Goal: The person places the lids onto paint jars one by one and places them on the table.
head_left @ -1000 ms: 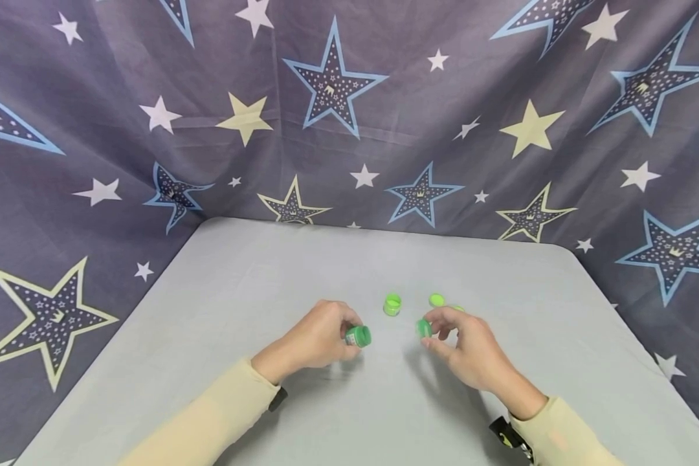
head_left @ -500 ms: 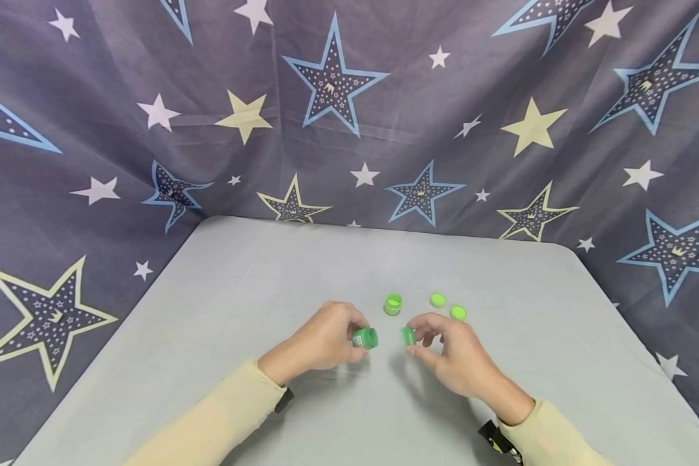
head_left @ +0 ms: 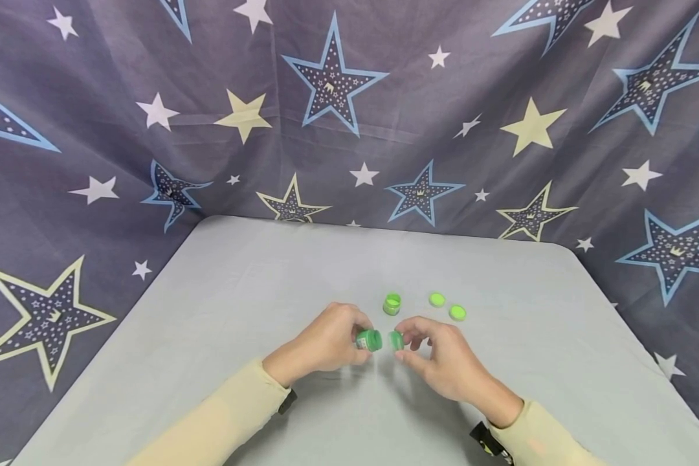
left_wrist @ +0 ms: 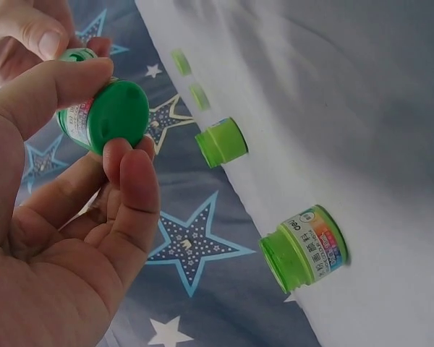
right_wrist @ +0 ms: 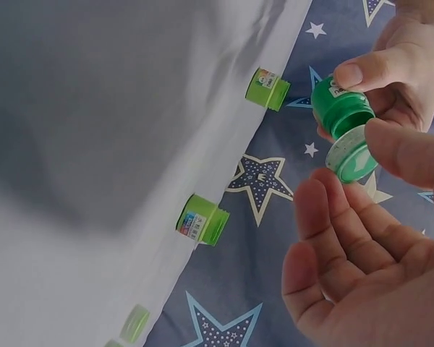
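My left hand [head_left: 333, 338] grips a small green paint jar [head_left: 369, 340], tilted so its uncapped mouth faces right. Between thumb and fingertips, my right hand [head_left: 439, 355] pinches a round green lid [head_left: 396, 341]. Only a narrow gap parts lid and jar in the head view; from the right wrist, the lid [right_wrist: 351, 154] overlaps the edge of the jar mouth [right_wrist: 353, 123]. Beyond the hands an uncapped lime-green paint jar [head_left: 392, 304] stands upright. A second lime jar [left_wrist: 304, 248], labelled and uncapped, shows in the left wrist view; in the head view my left hand hides it.
Two lime-green lids, one farther back [head_left: 437, 299] and one nearer [head_left: 457, 312], lie on the table right of the standing jar. A pale grey cloth covers the table [head_left: 256, 278]. Star-patterned fabric [head_left: 349, 116] hangs behind it and along the sides.
My right hand has moved left with the green lid, up close to the jar mouth. My left hand has shifted slightly right with the jar. Both lime lids are now uncovered.
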A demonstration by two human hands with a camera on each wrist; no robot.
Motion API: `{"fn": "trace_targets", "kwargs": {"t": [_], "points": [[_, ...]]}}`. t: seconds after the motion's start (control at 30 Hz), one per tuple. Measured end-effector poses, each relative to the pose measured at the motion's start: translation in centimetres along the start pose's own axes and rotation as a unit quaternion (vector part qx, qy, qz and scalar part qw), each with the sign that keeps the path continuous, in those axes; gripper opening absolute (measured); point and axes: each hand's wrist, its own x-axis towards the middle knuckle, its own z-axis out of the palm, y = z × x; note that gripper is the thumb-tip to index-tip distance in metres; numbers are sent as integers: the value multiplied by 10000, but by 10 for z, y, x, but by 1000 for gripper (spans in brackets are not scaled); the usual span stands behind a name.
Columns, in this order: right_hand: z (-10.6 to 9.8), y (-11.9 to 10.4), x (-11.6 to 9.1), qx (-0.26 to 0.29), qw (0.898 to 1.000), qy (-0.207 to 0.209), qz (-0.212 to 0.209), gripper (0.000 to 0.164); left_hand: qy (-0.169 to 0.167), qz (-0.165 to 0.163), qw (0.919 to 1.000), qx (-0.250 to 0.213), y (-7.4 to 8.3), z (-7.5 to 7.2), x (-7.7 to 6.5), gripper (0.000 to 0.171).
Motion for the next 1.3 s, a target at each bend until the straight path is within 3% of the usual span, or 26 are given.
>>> {"fn": "trace_targets", "kwargs": {"t": [0.73, 1.3], "points": [[7, -6, 3, 68, 9998, -29, -193, 32, -124, 63, 9999, -20, 8, 4, 3, 25], [10, -6, 3, 55, 9998, -147, -81, 31, -184, 46, 9997, -124, 9, 4, 2, 25]]}}
